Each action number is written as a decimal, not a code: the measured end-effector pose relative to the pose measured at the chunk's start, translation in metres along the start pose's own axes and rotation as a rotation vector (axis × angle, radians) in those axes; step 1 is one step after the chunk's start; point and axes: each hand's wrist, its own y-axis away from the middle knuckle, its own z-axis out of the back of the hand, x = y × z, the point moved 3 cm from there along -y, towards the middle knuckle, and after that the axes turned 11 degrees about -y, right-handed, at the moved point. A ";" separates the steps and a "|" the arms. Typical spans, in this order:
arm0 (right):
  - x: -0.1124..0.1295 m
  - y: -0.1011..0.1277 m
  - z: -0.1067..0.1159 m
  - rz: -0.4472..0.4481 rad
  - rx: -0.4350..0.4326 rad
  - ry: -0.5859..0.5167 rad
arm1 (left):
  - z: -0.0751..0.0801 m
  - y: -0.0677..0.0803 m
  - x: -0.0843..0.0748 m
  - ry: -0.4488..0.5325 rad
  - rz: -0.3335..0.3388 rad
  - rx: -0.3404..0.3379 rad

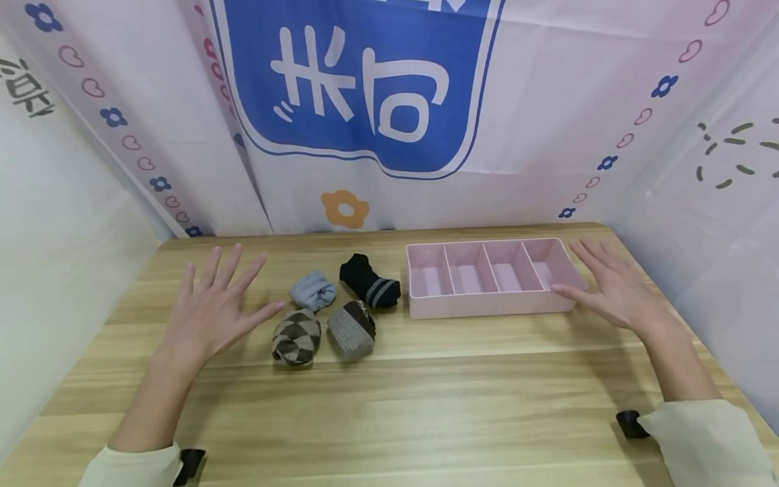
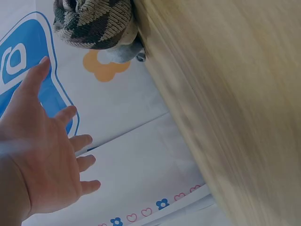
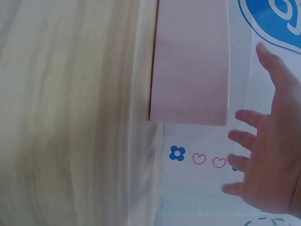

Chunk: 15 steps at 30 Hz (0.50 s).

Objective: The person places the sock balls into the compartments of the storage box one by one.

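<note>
My left hand point(image 1: 209, 318), fingers spread, hovers left of a cluster of rolled socks and holds nothing. Nearest to it is a brown checkered sock bundle point(image 1: 297, 337). Behind that bundle sits a light blue one point(image 1: 313, 291). A grey and dark brown bundle point(image 1: 353, 330) lies to its right, and a black bundle with grey stripes point(image 1: 370, 281) lies farther back. A pink box point(image 1: 487, 304) with several compartments stands right of the socks. Over its right end my right hand point(image 1: 615, 287) is held with spread fingers, gripping nothing; whether the thumb touches the box, I cannot tell.
The wooden table point(image 1: 426, 419) carries the socks and the box. A printed cloth backdrop point(image 1: 535, 135) rises along its back edge, with white cloth at both sides. Each sleeve has a black piece at the cuff.
</note>
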 end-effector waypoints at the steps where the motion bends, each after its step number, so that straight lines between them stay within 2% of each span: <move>1: -0.001 -0.003 -0.001 -0.016 0.026 -0.070 | 0.000 0.000 0.000 0.005 -0.004 -0.002; 5: -0.007 -0.015 -0.004 -0.059 0.083 -0.283 | 0.001 0.000 -0.002 0.025 -0.031 0.002; 10: -0.015 -0.026 -0.007 -0.062 0.105 -0.366 | 0.001 0.000 -0.003 0.044 -0.045 0.007; 15: -0.021 -0.032 -0.009 -0.055 0.129 -0.392 | 0.002 0.000 -0.003 0.056 -0.050 0.001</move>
